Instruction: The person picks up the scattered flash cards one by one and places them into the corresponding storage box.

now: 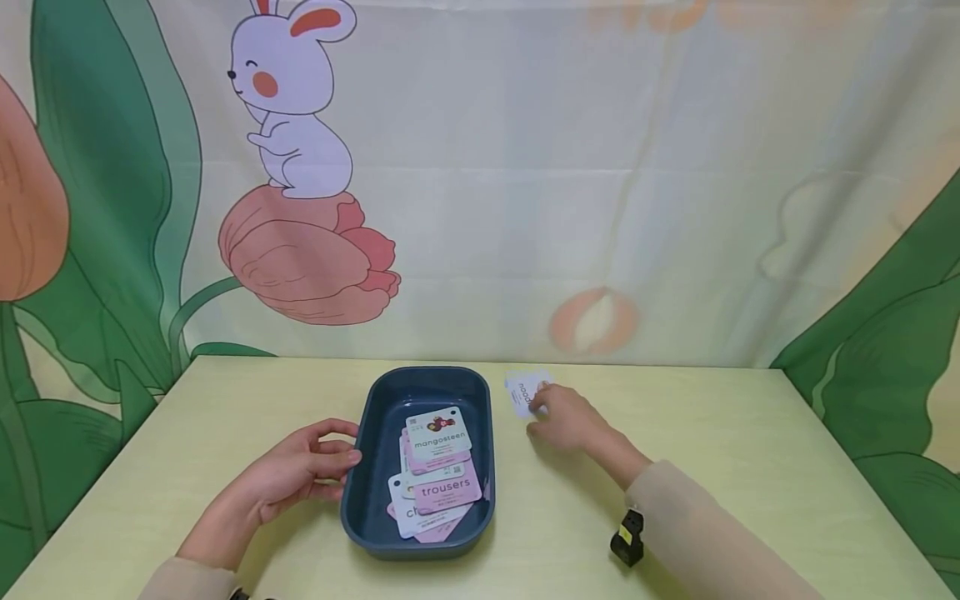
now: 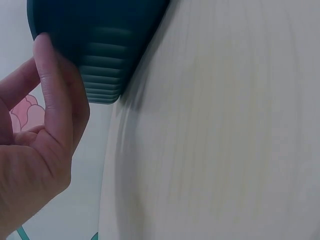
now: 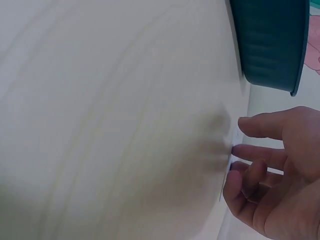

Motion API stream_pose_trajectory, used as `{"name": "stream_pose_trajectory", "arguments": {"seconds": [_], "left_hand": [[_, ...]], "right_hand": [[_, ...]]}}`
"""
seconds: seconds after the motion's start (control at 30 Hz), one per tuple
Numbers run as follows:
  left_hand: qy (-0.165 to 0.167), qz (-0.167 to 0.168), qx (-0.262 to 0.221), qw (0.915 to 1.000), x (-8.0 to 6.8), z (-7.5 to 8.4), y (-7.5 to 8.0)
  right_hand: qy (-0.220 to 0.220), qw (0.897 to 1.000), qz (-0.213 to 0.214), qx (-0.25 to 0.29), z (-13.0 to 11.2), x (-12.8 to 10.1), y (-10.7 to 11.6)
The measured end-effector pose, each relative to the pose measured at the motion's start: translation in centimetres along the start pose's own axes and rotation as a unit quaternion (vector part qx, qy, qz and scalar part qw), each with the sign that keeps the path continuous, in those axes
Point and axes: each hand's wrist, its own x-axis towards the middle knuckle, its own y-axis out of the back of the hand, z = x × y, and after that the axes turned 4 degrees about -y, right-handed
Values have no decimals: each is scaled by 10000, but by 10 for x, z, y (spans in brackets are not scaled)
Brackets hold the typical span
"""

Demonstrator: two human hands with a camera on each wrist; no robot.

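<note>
A dark blue tray (image 1: 358, 492) stands on the pale yellow table and holds several word cards (image 1: 438, 467); two read "mangosteen" and "trousers". My left hand (image 1: 347, 446) rests against the tray's left wall with loosely bent fingers. In the left wrist view a fingertip (image 2: 44, 60) touches the ribbed outside of the tray (image 2: 100, 45). My right hand (image 1: 536, 408) is to the right of the tray and pinches the edge of a white card (image 1: 522, 388) at the table top. The right wrist view shows that card (image 3: 226, 172) edge-on between my fingertips (image 3: 245, 150) and thumb, with the tray (image 3: 272, 40) beyond.
The table (image 1: 750, 467) ends at a cloth backdrop painted with a rabbit (image 1: 288, 108), a flower and leaves. A small black device (image 1: 627, 537) hangs at my right sleeve. Bare table top lies left and right of the tray.
</note>
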Motion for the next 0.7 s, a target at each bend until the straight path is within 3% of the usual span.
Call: {"name": "stream_pose_trajectory", "arguments": {"seconds": [0.27,0.43,0.57,0.7], "left_hand": [[23,25,39,10000,0,1,0],[18,35,23,10000,0,1,0],[44,53,16,10000,0,1,0],[61,48,23,10000,0,1,0]], "right_hand": [[132,9998,-108,37,8,-11,10],[119,9993,106,334,14,-16,13],[-139,9970,490,575,18,-17,15],[-663,9955,580,353,19,-19,16]]}}
